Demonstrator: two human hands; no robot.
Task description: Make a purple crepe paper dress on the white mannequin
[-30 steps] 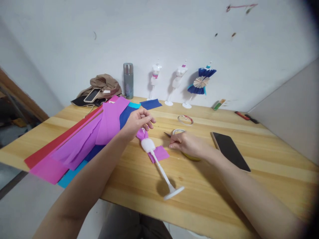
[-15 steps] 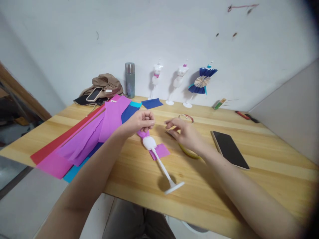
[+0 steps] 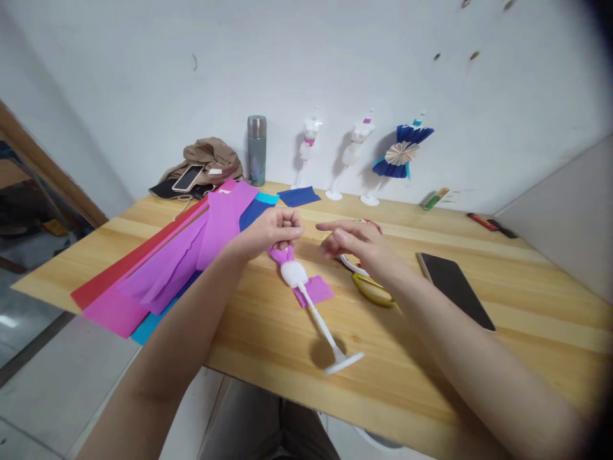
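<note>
My left hand (image 3: 278,231) is closed over the upper end of a small white dress-form mannequin (image 3: 293,275). Its neck and shoulders are hidden by my fingers. Purple paper (image 3: 283,253) is gathered around its waist, and its stem slants down to a round base tipped on edge near the table's front. A flat purple piece of paper (image 3: 320,289) lies beneath the stem. To the right, my right hand (image 3: 357,246) hovers with the index finger stretched out and the others loosely bent. Below that hand are a yellow-handled tool (image 3: 372,291) and a white ring-like item (image 3: 353,264), both partly covered.
Coloured paper sheets (image 3: 184,255) lie at left. Behind stand a flask (image 3: 257,150), two white mannequins (image 3: 311,137) and one in blue pleated paper (image 3: 402,153). A blue paper piece (image 3: 299,196) lies before them. A dark tablet-like device (image 3: 454,291) sits at right.
The view has shifted slightly. My right index finger has straightened and my right hand has uncovered more of the yellow-handled tool. My left hand stays over the mannequin's upper end.
</note>
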